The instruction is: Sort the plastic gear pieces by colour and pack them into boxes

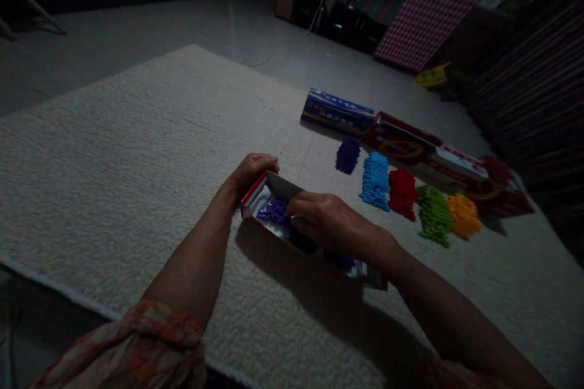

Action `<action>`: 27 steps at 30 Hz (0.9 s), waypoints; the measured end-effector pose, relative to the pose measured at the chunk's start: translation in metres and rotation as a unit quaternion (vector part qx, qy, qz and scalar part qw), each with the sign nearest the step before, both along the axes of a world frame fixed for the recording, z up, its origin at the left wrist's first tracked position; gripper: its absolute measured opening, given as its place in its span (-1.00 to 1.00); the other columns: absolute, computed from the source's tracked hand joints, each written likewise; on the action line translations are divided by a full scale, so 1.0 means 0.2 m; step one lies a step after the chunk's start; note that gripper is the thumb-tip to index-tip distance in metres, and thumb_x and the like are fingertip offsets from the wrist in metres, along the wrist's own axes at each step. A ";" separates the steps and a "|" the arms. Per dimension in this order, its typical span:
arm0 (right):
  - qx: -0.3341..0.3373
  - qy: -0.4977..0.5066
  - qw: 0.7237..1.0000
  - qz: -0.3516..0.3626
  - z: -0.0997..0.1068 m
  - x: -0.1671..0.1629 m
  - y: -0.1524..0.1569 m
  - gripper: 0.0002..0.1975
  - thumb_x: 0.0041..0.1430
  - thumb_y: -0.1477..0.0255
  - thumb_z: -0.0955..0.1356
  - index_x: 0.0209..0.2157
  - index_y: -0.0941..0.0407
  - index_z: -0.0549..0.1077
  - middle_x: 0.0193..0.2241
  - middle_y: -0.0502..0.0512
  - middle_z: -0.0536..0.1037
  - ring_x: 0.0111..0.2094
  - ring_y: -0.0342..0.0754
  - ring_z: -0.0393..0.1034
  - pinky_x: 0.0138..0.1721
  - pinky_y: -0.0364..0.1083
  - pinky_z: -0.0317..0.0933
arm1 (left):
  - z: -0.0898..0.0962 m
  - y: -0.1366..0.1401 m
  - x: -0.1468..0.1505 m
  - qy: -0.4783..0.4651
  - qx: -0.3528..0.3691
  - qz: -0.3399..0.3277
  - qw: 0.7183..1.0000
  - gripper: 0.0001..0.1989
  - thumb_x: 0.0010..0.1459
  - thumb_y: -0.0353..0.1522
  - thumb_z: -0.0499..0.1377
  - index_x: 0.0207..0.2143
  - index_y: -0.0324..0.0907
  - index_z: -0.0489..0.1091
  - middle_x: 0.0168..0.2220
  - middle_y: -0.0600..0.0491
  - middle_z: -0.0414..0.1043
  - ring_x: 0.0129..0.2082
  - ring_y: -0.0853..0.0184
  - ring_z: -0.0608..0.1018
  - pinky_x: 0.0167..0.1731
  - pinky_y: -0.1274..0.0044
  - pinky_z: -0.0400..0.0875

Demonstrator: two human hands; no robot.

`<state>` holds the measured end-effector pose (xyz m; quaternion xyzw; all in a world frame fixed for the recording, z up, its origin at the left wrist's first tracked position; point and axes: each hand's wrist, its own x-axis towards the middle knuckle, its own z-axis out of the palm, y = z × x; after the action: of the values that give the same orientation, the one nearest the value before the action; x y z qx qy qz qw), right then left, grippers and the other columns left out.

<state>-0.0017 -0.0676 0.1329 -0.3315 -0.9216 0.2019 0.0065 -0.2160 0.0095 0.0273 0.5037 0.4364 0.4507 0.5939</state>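
Observation:
A long, open cardboard box (292, 183) with a red edge and white lining lies on the rug in front of me. Purple plastic pieces (274, 211) with knobbly edges are inside it, along with some crumpled whitish wrapping (259, 200). My left hand (255, 170) is wrapped round the box's far left end. Reaching into the middle of the box, my right hand (326, 222) has its fingers curled together over the purple pieces; what is between the fingertips is hidden.
Beyond the box, piles of purple (348, 155), blue (375, 180), red (402, 193), green (434, 214) and orange (463, 215) plastic pieces lie in a row on the pale rug (137, 146). Behind them stand a blue box (336, 113) and a long dark-red carton (406, 144).

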 end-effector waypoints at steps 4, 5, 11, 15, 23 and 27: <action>0.001 -0.067 0.998 0.012 -0.05 -0.10 -0.03 -0.77 0.32 0.64 0.24 -0.17 0.17 0.51 -0.18 0.21 0.55 -0.25 -0.02 0.44 -0.20 -0.05 0.30 | 0.00 0.00 0.00 0.010 -0.005 -0.004 1.000 -0.70 0.09 -0.16 0.21 -0.54 -0.19 0.45 -0.59 0.06 0.41 -0.59 0.41 0.40 -0.52 0.53 0.30; 0.006 -0.078 0.997 0.003 -0.06 -0.11 -0.04 -0.78 0.33 0.63 0.24 -0.16 0.17 0.51 -0.17 0.23 0.54 -0.26 -0.01 0.43 -0.22 -0.04 0.31 | 0.00 0.01 0.00 0.010 -0.005 -0.005 1.000 -0.70 0.09 -0.16 0.21 -0.54 -0.19 0.45 -0.58 0.06 0.41 -0.58 0.41 0.40 -0.52 0.53 0.30; 0.017 -0.115 0.993 0.006 -0.08 -0.11 -0.03 -0.76 0.34 0.62 0.23 -0.18 0.17 0.52 -0.17 0.23 0.53 -0.26 0.01 0.42 -0.23 -0.02 0.31 | 0.00 0.00 0.00 0.005 -0.001 -0.001 1.000 -0.70 0.09 -0.17 0.22 -0.54 -0.20 0.47 -0.56 0.05 0.43 -0.59 0.42 0.40 -0.51 0.54 0.31; 0.002 -0.114 0.993 0.015 -0.06 -0.12 -0.04 -0.78 0.34 0.60 0.26 -0.16 0.17 0.53 -0.13 0.24 0.54 -0.21 0.02 0.43 -0.20 -0.02 0.33 | 0.00 0.00 0.00 0.001 -0.011 -0.002 1.000 -0.71 0.08 -0.17 0.22 -0.54 -0.20 0.46 -0.57 0.04 0.43 -0.59 0.42 0.40 -0.52 0.54 0.31; -0.005 -0.101 0.994 0.029 -0.05 -0.13 -0.04 -0.85 0.37 0.49 0.32 -0.16 0.17 0.56 -0.15 0.21 0.53 -0.24 -0.02 0.42 -0.21 -0.05 0.31 | 0.00 0.01 -0.01 0.006 -0.033 -0.006 0.999 -0.71 0.07 -0.16 0.23 -0.51 -0.20 0.46 -0.56 0.04 0.47 -0.59 0.40 0.43 -0.52 0.52 0.33; -0.006 -0.110 0.994 0.028 -0.05 -0.14 -0.03 -0.83 0.36 0.53 0.32 -0.14 0.19 0.57 -0.17 0.21 0.54 -0.24 -0.03 0.43 -0.21 -0.06 0.31 | 0.00 0.00 -0.01 0.003 -0.028 -0.006 1.000 -0.69 0.05 -0.13 0.23 -0.52 -0.21 0.46 -0.56 0.04 0.46 -0.59 0.39 0.44 -0.52 0.52 0.34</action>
<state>-0.0296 -0.0728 0.1234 -0.3262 -0.9243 0.1694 -0.1026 -0.2175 0.0105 0.0272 0.4906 0.4477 0.4332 0.6093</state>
